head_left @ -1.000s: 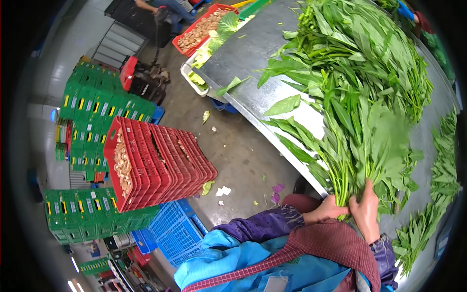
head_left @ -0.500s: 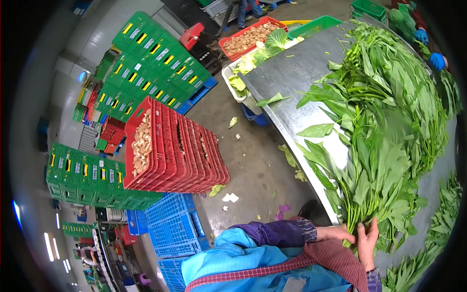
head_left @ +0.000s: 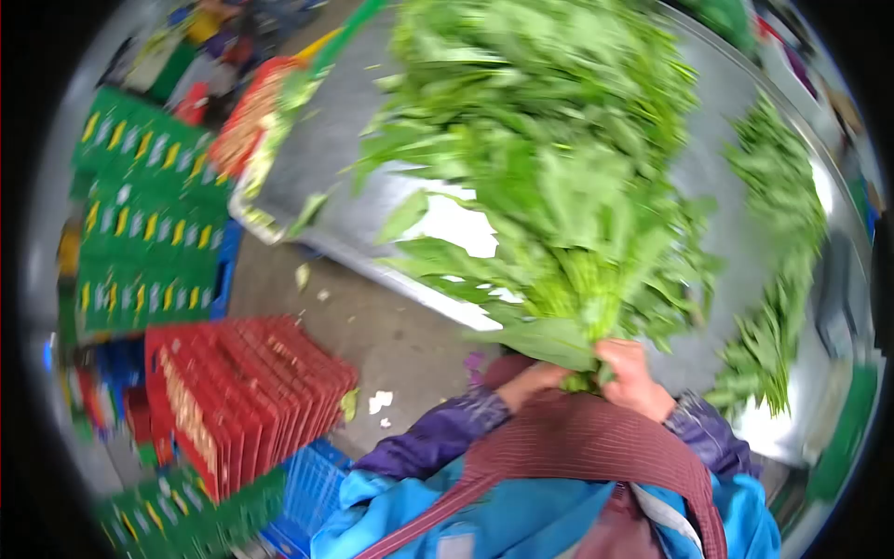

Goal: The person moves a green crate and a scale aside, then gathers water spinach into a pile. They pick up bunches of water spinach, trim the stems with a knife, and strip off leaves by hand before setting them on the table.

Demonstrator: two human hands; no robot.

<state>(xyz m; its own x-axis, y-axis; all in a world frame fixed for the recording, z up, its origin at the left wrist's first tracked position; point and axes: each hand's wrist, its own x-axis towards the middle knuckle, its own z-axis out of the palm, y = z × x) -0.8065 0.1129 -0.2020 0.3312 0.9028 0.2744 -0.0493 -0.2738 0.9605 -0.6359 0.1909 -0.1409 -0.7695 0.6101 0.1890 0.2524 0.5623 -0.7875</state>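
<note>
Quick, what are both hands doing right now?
Left hand: near the base of the leafy bunch, fingers hidden; open or closed can't be told.
Right hand: closed around the bunch's stem ends.

Blurred, fisheye-curved view with black corners; white glare washes out patches of the metal table (head_left: 349,228) beneath the greens (head_left: 559,168).

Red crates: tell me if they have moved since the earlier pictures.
No; the red crates hold the same place against the blue pallet.
</note>
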